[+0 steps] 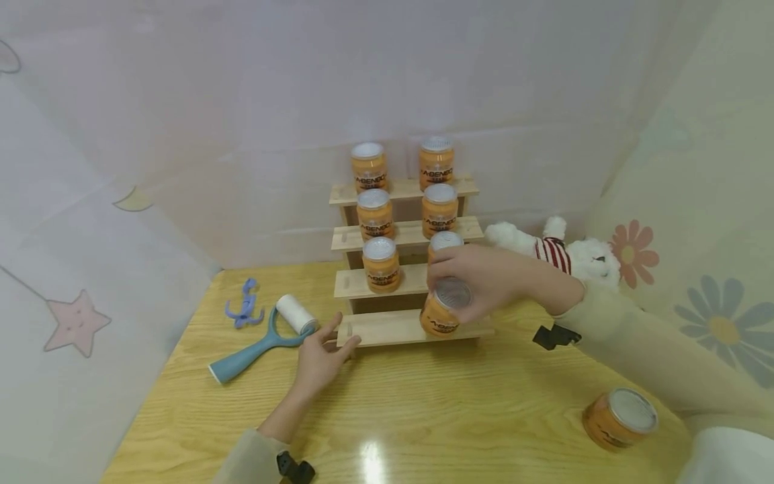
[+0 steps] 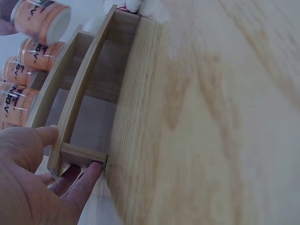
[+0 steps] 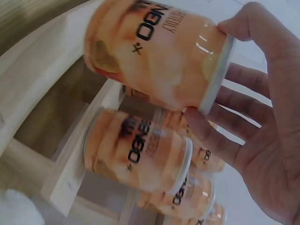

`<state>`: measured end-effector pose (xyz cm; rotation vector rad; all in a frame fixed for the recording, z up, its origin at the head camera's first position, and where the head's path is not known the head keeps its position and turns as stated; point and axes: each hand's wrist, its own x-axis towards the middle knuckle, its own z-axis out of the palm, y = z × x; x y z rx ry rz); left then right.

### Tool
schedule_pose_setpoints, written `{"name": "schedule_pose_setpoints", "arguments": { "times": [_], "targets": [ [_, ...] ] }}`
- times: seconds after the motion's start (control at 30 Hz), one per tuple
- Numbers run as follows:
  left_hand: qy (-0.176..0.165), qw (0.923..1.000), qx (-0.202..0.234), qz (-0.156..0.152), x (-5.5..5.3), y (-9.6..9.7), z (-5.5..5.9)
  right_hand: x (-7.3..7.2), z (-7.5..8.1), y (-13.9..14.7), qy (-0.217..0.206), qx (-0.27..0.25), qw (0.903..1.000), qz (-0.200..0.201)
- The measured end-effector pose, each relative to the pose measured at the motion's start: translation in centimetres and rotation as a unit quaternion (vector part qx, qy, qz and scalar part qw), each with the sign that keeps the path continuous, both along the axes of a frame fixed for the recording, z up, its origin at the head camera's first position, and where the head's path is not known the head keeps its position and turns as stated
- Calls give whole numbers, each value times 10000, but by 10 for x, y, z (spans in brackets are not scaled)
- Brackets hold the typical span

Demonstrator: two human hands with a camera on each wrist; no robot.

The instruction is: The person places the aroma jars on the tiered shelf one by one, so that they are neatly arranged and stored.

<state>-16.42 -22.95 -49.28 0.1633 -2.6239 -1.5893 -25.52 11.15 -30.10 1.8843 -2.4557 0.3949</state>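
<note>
A four-step wooden display rack (image 1: pixel 381 327) stands on the table with orange cans in two columns on its upper three steps. My right hand (image 1: pixel 478 279) holds an orange can (image 1: pixel 438 318) with a silver lid, thumb and fingers pinching it round the rim. That can (image 3: pixel 154 51) is slightly tilted over the right part of the lowest step, its base apart from the wood in the left wrist view. My left hand (image 1: pixel 320 359) grips the left end of the lowest step. In the left wrist view its thumb is on the board and its fingertips (image 2: pixel 96 168) touch the end support.
Another orange can (image 1: pixel 619 420) stands at the table's right front, near a white object (image 1: pixel 728 457). Left of the rack lie a blue-handled lint roller (image 1: pixel 260 346) and a purple figure (image 1: pixel 246 306). A white plush toy (image 1: pixel 589 259) lies behind my right forearm.
</note>
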Motion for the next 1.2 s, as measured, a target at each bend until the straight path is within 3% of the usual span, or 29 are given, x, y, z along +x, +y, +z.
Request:
{"name": "schedule_pose_setpoints", "arguments": {
  "times": [0.2,0.5,1.2],
  "targets": [
    [40,10000,40,-7,-1,0,-2,3,-4,-24,201,-296,9994,-38],
    [107,9999,41,-40,-1,-2,-5,2,-18,-52,271,-334,9987,-276],
    [38,10000,86,-20,-2,-1,-4,7,-37,-87,349,-565,9961,-583]
  ]
}}
